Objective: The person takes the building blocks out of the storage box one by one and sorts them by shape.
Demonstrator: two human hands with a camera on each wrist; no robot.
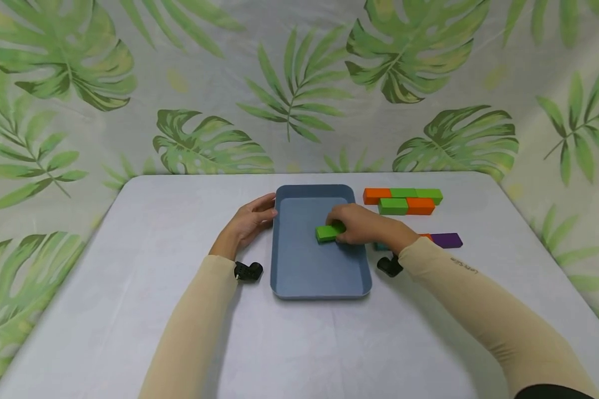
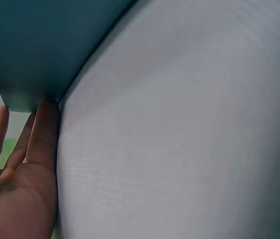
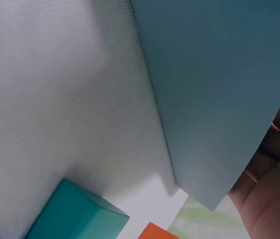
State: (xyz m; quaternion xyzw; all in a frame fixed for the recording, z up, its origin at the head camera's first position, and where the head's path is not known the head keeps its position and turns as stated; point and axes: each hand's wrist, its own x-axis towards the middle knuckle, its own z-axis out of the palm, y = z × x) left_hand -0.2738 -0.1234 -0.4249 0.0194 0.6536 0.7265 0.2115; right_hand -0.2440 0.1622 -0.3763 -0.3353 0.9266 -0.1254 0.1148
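A shallow blue-grey tray lies on the white-covered table. Over its inside, my right hand pinches a green block, fingers curled and pointing down. Part of the block is hidden by the fingers. My left hand rests at the tray's left side, fingertips right at the wall and rim. In the left wrist view its extended fingers meet the tray's outer wall. The right wrist view has the tray's side wall in front, covering most of the right hand.
Right of the tray lie coloured blocks in rows: an orange block with green ones, then a green block beside an orange one. Nearer are a purple block and a teal block, partly behind the right arm. A leaf-patterned cloth hangs behind.
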